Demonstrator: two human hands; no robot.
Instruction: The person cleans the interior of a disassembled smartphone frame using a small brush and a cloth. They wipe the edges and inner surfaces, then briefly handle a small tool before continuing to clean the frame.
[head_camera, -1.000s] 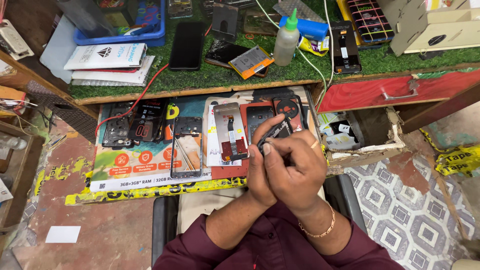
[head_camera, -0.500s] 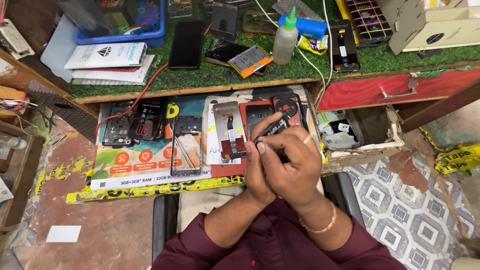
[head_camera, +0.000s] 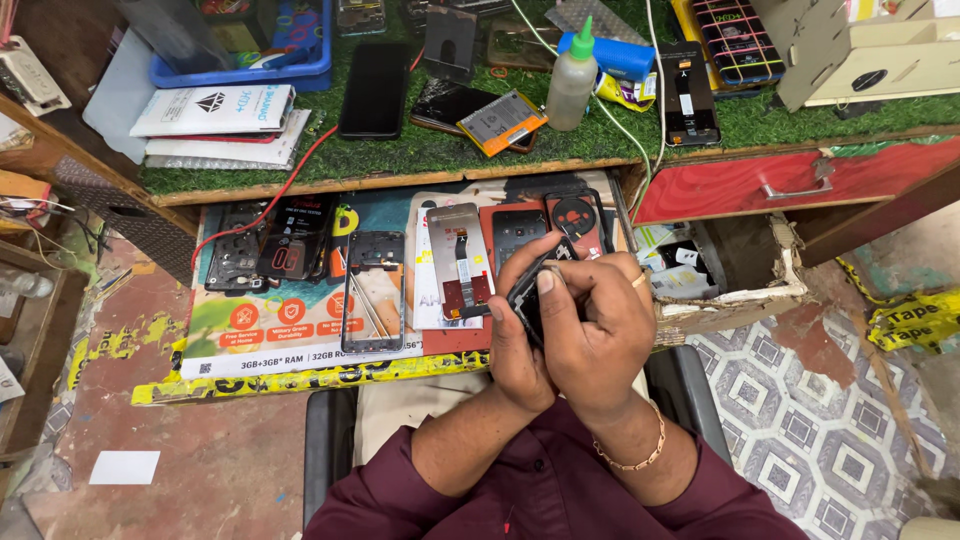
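Up close to the chest, both hands close around a small dark phone part (head_camera: 528, 292), held above the lap and just in front of the lower surface (head_camera: 300, 345). The left hand (head_camera: 520, 350) cups it from below, thumb pressed on its edge. The right hand (head_camera: 600, 325) wraps over the top, fingers curled tight, a gold bracelet (head_camera: 632, 455) at its wrist. Just beyond the hands lie a phone frame (head_camera: 374, 292), a display panel with a flex cable (head_camera: 460, 262) and a red back cover (head_camera: 580, 218) on a printed poster. Farther off, on the green mat (head_camera: 420, 155), stand a squeeze bottle with a green tip (head_camera: 572, 80), a black phone (head_camera: 374, 90) and a battery (head_camera: 502, 122).
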